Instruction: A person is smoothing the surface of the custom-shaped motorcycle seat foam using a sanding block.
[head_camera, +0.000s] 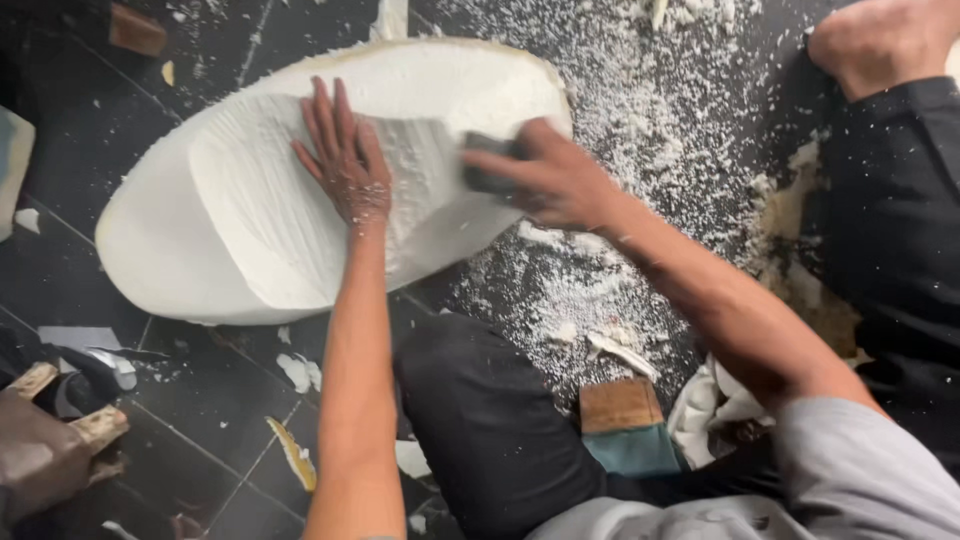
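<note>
A large white oval foam block (240, 230) lies on the dark tiled floor, with a carved, stepped face. My left hand (343, 160) rests flat on top of it, fingers spread and dusted with white crumbs. At the block's right edge my right hand (545, 180) is closed around a small dark sanding block (487, 165) that is pressed against the foam. My knee in dark trousers (480, 410) is just below the block.
White foam shavings (640, 110) cover the floor to the right. A small wooden block (620, 403) lies by my knee, with white cloth (705, 410) beside it. Another person's foot (880, 40) and dark-trousered leg are at the top right. A brown foot in a sandal (50, 440) is at the bottom left.
</note>
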